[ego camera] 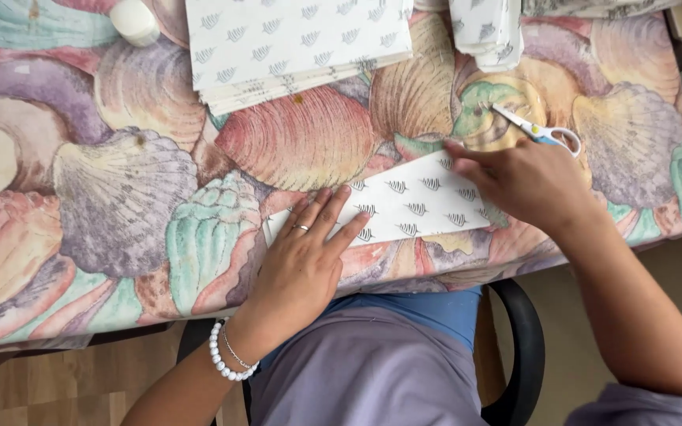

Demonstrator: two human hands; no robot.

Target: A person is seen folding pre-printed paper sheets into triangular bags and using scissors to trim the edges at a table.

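A table (120, 197) draped in a cloth printed with large pastel shells fills the view; wood flooring shows below its near edge, and a black chair rim sits under the person. Near the near edge lies a white folded paper piece (412, 207) with small grey leaf marks. The left hand (305, 260) rests flat and open on its left end, fingers spread, gripping nothing. The right hand (526, 181) presses loosely curled on its right end. Scissors (538, 130) lie just beyond that hand. A stack of matching paper (294, 47) lies at the far edge.
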